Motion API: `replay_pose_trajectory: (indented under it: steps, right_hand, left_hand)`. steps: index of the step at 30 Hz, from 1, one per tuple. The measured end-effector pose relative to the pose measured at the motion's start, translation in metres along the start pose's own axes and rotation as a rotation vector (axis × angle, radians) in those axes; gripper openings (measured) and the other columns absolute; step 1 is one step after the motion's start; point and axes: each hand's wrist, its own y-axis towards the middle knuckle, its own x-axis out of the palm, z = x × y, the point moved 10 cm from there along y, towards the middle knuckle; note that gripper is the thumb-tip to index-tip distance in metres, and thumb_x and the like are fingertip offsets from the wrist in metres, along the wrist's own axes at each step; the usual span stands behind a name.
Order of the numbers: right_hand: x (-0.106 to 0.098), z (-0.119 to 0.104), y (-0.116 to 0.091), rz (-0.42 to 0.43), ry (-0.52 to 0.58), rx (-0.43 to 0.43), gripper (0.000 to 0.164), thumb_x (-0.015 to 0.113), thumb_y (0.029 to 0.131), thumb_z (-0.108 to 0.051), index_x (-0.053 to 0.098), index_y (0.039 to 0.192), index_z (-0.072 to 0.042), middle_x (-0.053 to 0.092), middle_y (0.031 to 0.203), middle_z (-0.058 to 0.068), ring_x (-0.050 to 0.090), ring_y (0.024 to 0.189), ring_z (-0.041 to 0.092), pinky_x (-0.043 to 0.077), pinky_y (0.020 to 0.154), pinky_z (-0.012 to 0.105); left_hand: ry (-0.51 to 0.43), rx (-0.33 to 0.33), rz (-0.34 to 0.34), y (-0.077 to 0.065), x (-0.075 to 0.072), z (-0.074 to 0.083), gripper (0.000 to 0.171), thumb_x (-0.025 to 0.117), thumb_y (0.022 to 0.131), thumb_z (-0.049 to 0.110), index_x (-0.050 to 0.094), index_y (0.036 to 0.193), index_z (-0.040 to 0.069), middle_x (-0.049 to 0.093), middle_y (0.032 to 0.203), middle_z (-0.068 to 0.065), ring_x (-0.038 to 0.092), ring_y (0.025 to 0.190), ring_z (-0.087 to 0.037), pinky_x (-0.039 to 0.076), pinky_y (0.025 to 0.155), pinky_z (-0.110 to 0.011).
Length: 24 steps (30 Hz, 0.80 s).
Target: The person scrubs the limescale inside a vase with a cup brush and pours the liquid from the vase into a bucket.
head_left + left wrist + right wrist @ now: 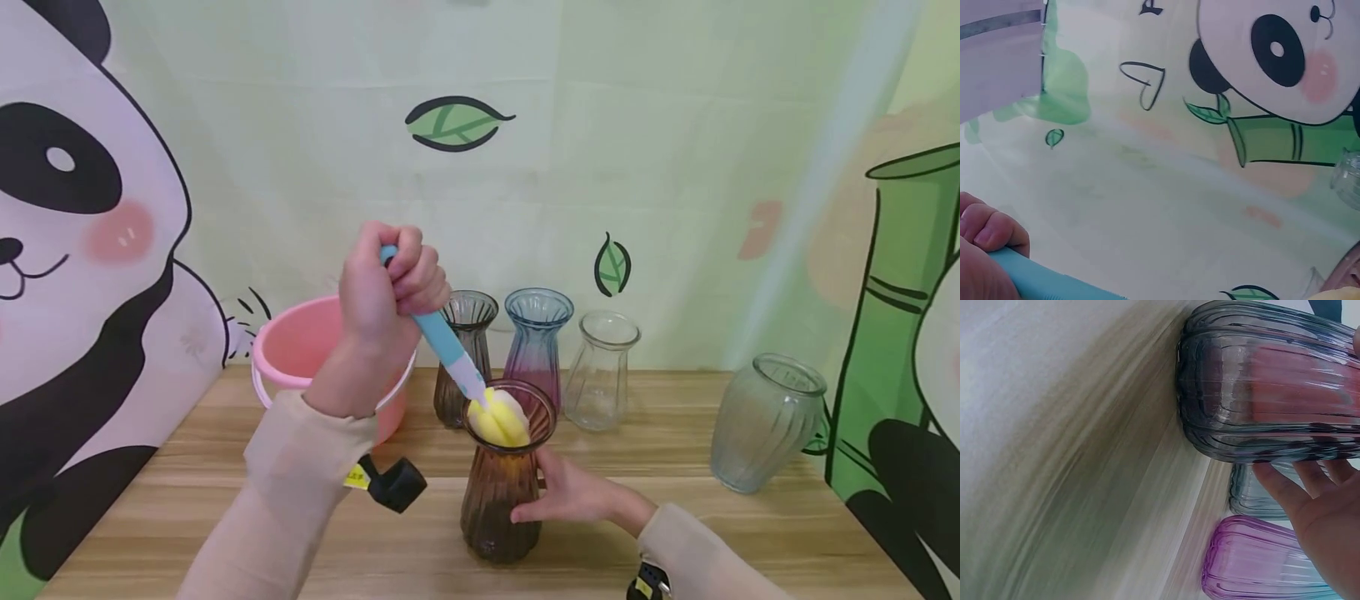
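My left hand [393, 279] grips the blue handle of a sponge bottle brush [442, 340], which slants down to the right. Its yellow-and-white sponge head [501, 419] sits in the mouth of a brown ribbed glass vase [501, 508], partly above the rim. The vase stands on the table, with my right hand [577, 492] holding its right side, thumb in front and fingers behind. In the left wrist view, curled fingers [997, 231] wrap the brush handle [1054, 278]. The right wrist view shows the vase [1272, 387] sideways, with fingers [1282, 487] against its wall.
Behind the brown vase stand a dark grey vase [468, 337], a blue-and-pink vase [534, 354] and a clear vase [598, 383]. A pink bucket [392, 417] is at back left. Another clear, rounder vase [765, 429] stands on the right of the wooden table [652, 467].
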Motion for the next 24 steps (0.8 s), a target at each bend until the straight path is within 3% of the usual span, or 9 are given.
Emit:
replay_pose_trajectory:
  steps: [11, 17, 20, 24]
  right_hand:
    - [0.002, 0.003, -0.002, -0.001, 0.029, 0.021, 0.085, 0.072, 0.078, -0.025, 0.018, 0.141, -0.008, 0.037, 0.138, 0.013, 0.043, 0.125, 0.025, 0.04, 0.099, 0.032]
    - [-0.002, 0.007, -0.006, 0.019, 0.037, 0.063, 0.09, 0.072, 0.079, -0.026, 0.013, 0.144, -0.007, 0.033, 0.141, 0.016, 0.042, 0.125, 0.027, 0.041, 0.098, 0.037]
    - [-0.005, 0.008, -0.008, 0.027, 0.027, 0.071, 0.089, 0.071, 0.079, -0.027, 0.013, 0.144, -0.008, 0.034, 0.141, 0.016, 0.043, 0.125, 0.027, 0.042, 0.098, 0.038]
    - [-0.004, 0.008, -0.008, 0.032, 0.014, 0.067, 0.089, 0.071, 0.079, -0.028, 0.014, 0.144, -0.009, 0.036, 0.14, 0.015, 0.044, 0.124, 0.027, 0.042, 0.096, 0.036]
  left_hand:
    - [-0.1, 0.043, 0.063, -0.008, -0.021, 0.025, 0.033, 0.016, 0.082, 0.008, 0.02, 0.05, 0.013, 0.016, 0.043, 0.003, 0.012, 0.036, -0.01, 0.006, 0.041, -0.022]
    - [-0.39, 0.156, 0.072, -0.019, -0.038, 0.069, 0.029, 0.027, 0.077, 0.01, 0.022, 0.049, 0.009, 0.019, 0.041, 0.0, 0.016, 0.033, -0.012, 0.009, 0.038, -0.021]
    - [-0.537, 0.218, 0.071, -0.033, -0.056, 0.092, 0.032, 0.028, 0.08, 0.015, 0.023, 0.049, 0.007, 0.022, 0.041, -0.003, 0.018, 0.033, -0.015, 0.013, 0.038, -0.022]
    - [-0.637, 0.28, 0.072, -0.058, -0.083, 0.11, 0.036, 0.025, 0.082, 0.02, 0.024, 0.05, 0.006, 0.022, 0.041, -0.005, 0.018, 0.034, -0.017, 0.015, 0.038, -0.025]
